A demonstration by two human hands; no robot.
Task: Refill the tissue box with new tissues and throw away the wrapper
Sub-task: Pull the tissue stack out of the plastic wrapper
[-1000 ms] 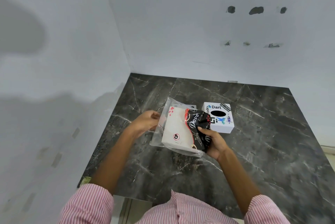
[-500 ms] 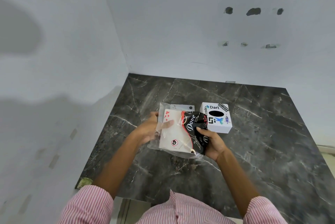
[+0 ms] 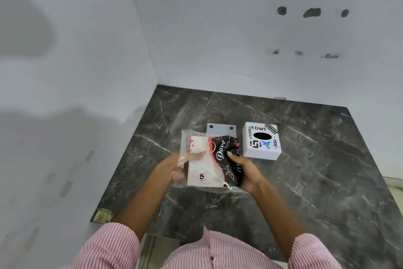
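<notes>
Holding: we grip the tissue pack (image 3: 209, 164), both hands closed on it
Left hand (image 3: 174, 169): inside the wrapper (image 3: 185, 138)
Right hand (image 3: 245, 170): nearer the tissue box (image 3: 261, 140), just beyond

one head-worn view looks forward and steeply down from close above, toward a dark marble counter (image 3: 305, 181) in a far-left wall corner.
</notes>
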